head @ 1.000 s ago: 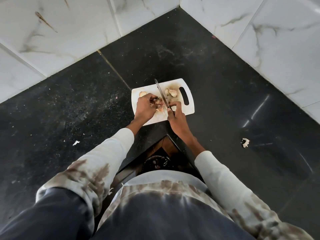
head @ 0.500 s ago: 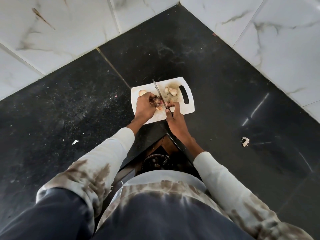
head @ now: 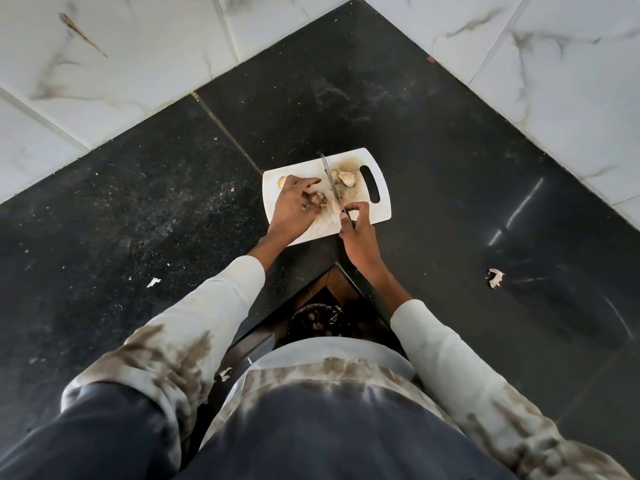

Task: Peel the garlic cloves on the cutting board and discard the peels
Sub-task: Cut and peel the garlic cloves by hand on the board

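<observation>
Gripping the knife (head: pixel 331 183) by its handle, the right hand (head: pixel 358 233) sits at the lower right edge of the white cutting board (head: pixel 382 209) near the frame's centre, with the blade running up across the board toward its far edge. Left of the blade, the left hand (head: pixel 294 211) rests on the board with its index finger stretched out and its lower fingers curled round a brownish garlic clove (head: pixel 318 199). Two more cloves (head: pixel 344 177) lie right of the blade beside the board's handle slot, and another clove (head: pixel 283 181) peeks out above the left hand's knuckles. A loose peel (head: pixel 495 277) lies well apart on the black countertop (head: pixel 450 150) at the right of the frame, and a small white scrap (head: pixel 153 282) lies at the left. The step looks like loosening skin from the held clove; it would go best with the blade tip catching only the papery skin, the left fingertips kept clear of the edge, and each peel gathered rather than left to scatter onto the counter.
</observation>
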